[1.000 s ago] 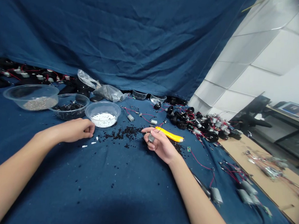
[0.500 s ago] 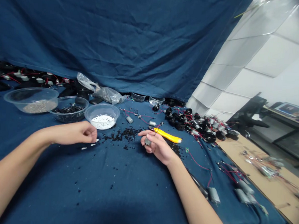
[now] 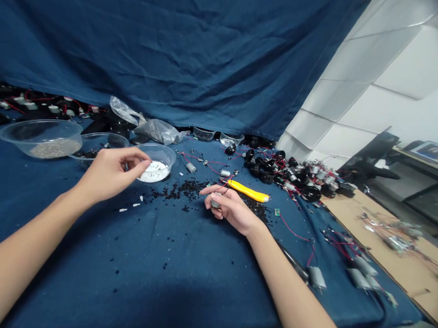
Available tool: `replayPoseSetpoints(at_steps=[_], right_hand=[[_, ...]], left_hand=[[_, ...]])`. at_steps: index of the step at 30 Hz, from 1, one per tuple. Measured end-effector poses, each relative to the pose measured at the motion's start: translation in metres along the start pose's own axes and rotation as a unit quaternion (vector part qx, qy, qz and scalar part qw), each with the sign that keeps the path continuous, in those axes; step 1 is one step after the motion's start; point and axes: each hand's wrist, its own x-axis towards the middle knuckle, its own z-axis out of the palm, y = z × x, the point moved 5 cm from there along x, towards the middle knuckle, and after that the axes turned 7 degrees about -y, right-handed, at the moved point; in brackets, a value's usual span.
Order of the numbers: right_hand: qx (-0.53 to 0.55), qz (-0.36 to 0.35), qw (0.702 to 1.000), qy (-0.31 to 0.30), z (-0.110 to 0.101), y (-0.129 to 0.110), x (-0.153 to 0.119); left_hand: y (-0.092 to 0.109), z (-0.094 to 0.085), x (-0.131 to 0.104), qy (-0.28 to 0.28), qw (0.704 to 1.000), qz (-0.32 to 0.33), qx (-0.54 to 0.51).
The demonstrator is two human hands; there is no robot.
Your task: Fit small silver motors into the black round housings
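My left hand (image 3: pixel 115 173) is over the near-left rim of a clear bowl of small white pieces (image 3: pixel 154 172). Its thumb and forefinger come together in a pinch; whatever is between them is too small to make out. On the blue cloth below it lie three small white pieces (image 3: pixel 136 204). My right hand (image 3: pixel 231 210) is closed around a small grey motor (image 3: pixel 215 202) with thin wires, the forefinger stretched out to the left. Behind that hand lies a yellow-handled tool (image 3: pixel 249 191). Tiny black bits (image 3: pixel 187 189) are scattered between the hands.
Further left stand a clear bowl of greyish small parts (image 3: pixel 40 139) and a bowl of black parts (image 3: pixel 104 138). A plastic bag (image 3: pixel 159 131) lies behind. At right are a heap of wired black parts (image 3: pixel 271 170) and loose motors (image 3: pixel 316 277) near a wooden board (image 3: pixel 350 213).
My left hand has moved up from the cloth to the bowl of white pieces, leaving a third white piece beside two others. My right hand keeps the motor in nearly the same place.
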Motion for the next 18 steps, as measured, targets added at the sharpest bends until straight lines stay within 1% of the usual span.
replayPoseSetpoints(at_steps=[2, 4, 7, 11, 14, 18], right_hand=[[-0.004, 0.0, 1.0, 0.0, 0.0, 0.0, 0.0], [-0.008, -0.002, 1.0, 0.002, -0.001, 0.0, 0.0], [-0.013, -0.003, 1.0, 0.001, -0.001, 0.0, 0.0], [-0.018, 0.005, 1.0, -0.009, 0.0, 0.002, 0.0], [-0.022, 0.014, 1.0, -0.015, 0.001, 0.003, 0.0], [-0.025, 0.02, 0.999, -0.019, 0.002, 0.004, 0.0]], left_hand=[[0.005, 0.006, -0.001, -0.07, 0.997, 0.016, 0.02], [0.005, 0.01, -0.001, -0.143, 0.988, 0.021, 0.052], [-0.009, 0.013, -0.001, -0.249, 0.964, 0.001, 0.095], [-0.032, 0.019, -0.007, -0.36, 0.926, -0.037, 0.103], [-0.036, 0.028, -0.012, -0.402, 0.91, -0.036, 0.091], [-0.03, 0.037, -0.014, -0.42, 0.904, -0.024, 0.074]])
